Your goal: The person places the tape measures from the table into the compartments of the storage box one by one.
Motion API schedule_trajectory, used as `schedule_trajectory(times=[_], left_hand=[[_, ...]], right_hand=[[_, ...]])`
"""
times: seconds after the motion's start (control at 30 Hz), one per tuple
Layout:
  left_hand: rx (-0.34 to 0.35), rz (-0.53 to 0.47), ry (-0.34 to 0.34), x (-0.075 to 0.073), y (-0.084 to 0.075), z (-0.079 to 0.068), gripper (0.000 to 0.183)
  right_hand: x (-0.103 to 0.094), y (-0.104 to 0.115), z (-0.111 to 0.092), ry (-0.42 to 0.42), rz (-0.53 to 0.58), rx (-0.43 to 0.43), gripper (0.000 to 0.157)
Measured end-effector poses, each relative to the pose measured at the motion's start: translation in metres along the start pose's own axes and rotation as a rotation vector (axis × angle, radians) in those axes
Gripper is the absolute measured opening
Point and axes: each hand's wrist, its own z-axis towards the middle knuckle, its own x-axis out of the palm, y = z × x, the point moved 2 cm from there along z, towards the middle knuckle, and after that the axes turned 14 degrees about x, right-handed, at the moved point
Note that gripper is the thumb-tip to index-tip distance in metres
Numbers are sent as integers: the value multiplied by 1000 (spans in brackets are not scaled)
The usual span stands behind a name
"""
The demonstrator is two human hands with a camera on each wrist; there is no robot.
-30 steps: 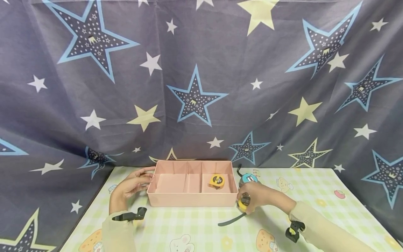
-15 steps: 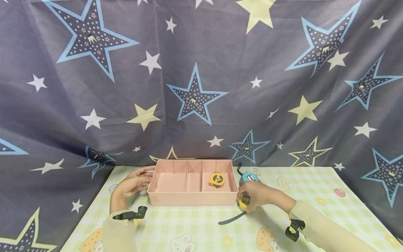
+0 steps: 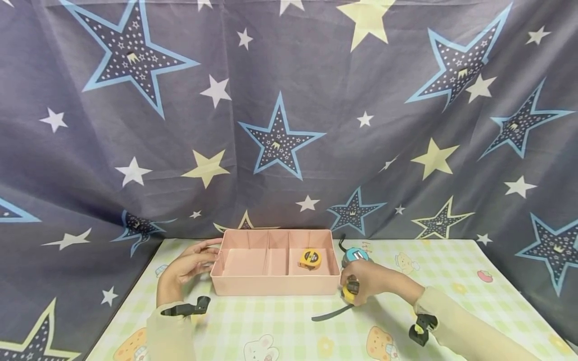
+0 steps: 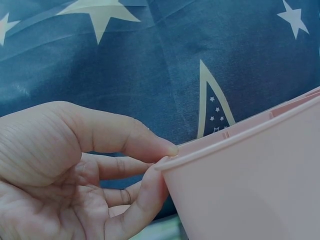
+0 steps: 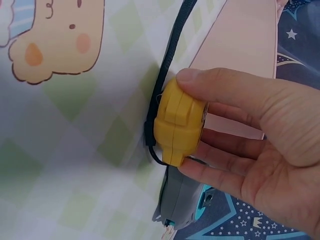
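A pink divided storage box [image 3: 275,286] stands at the back of the table, with a yellow tape measure [image 3: 310,258] in its right compartment. My left hand [image 3: 188,263] is at the box's left end; in the left wrist view its thumb and a finger pinch the rim [image 4: 220,145] at a corner. Just right of the box, my right hand [image 3: 367,281] holds a second yellow tape measure [image 5: 180,122] between thumb and fingers, low over the table. A black wrist strap [image 5: 172,55] trails from it. Behind that hand lies a blue-and-grey tape measure [image 3: 356,255], partly hidden.
A green-checked cloth [image 3: 289,326] with cartoon prints covers the table. Behind it hangs a dark star-patterned curtain [image 3: 253,200], close to the box's rear wall. The box's left and narrow middle compartments hold nothing visible.
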Motion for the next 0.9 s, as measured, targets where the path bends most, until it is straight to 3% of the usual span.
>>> schedule_trajectory(times=[0.53,0.9], left_hand=[[14,-28,22,-3,1,2,55],[1,-5,-4,-2,1,3,66]], right_hand=[[-12,-11,-5,10,82,-56,46],[-26,-12,-8,-9,148,-90,42]])
